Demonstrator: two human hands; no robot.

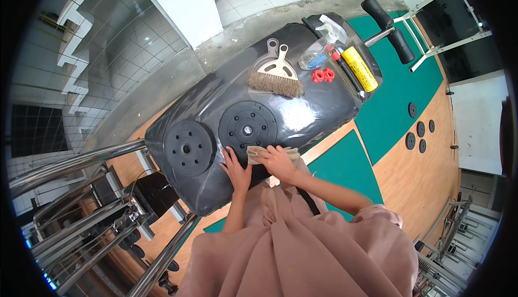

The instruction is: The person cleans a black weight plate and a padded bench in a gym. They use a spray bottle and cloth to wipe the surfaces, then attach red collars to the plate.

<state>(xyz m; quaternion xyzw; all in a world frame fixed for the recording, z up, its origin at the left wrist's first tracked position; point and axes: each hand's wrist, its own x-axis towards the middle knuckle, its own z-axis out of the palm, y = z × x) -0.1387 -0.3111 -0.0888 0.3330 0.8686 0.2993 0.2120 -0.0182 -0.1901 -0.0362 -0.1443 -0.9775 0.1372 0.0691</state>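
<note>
Two black weight plates lie flat on a black padded gym bench (259,58). The right-hand plate (247,123) has a ring of holes around its center. My right hand (276,163) grips a folded beige cloth (259,154) and presses it at that plate's near edge. Fingers apart, my left hand (236,170) rests at the same plate's lower left edge; whether it bears on the plate or the bench is hard to tell. Farther left lies the other weight plate (189,148), touched by neither hand.
Toward the bench's far end lie a hand brush (279,74) on a dustpan (272,54), a clear spray bottle (319,50), red collars (323,75), a dumbbell bar (347,72) and a yellow canister (359,69). Chrome rails (81,163) stand left. Several small plates (421,129) lie on the floor.
</note>
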